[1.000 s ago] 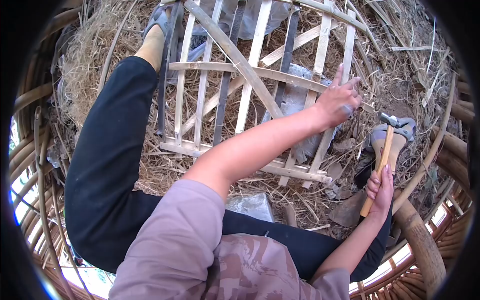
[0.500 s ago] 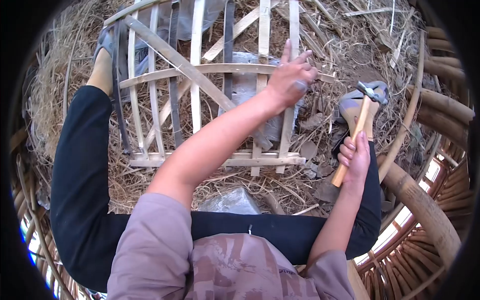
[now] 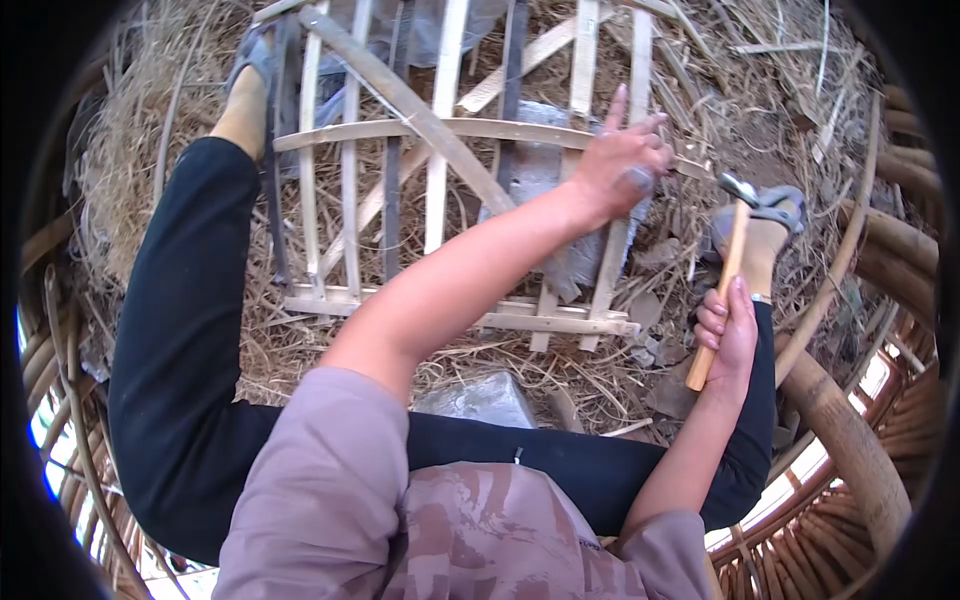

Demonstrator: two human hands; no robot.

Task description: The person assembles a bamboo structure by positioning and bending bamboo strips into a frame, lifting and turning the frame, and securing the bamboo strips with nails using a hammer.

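Observation:
My left hand (image 3: 622, 172) reaches across the lattice frame of wooden slats (image 3: 445, 130) to its right side, over where a curved crosspiece (image 3: 345, 132) meets an upright slat (image 3: 640, 70). One finger points up and away, while the thumb and another finger come together; whatever they pinch is too small or hidden to make out. Wrapped around the wooden handle of a hammer (image 3: 732, 250) is my right hand (image 3: 732, 325). The hammer's metal head is up, just right of the crosspiece's end and apart from it.
Beneath the frame lie dry straw (image 3: 130, 200) and a grey block (image 3: 540, 150). Another grey block (image 3: 480, 398) sits near my legs. My feet flank the frame. Thick bamboo poles (image 3: 840, 430) curve along the right side.
The whole view has shifted, so the frame and both hands appear farther right. My right hand still grips the hammer, and my left hand stays at the same crossing.

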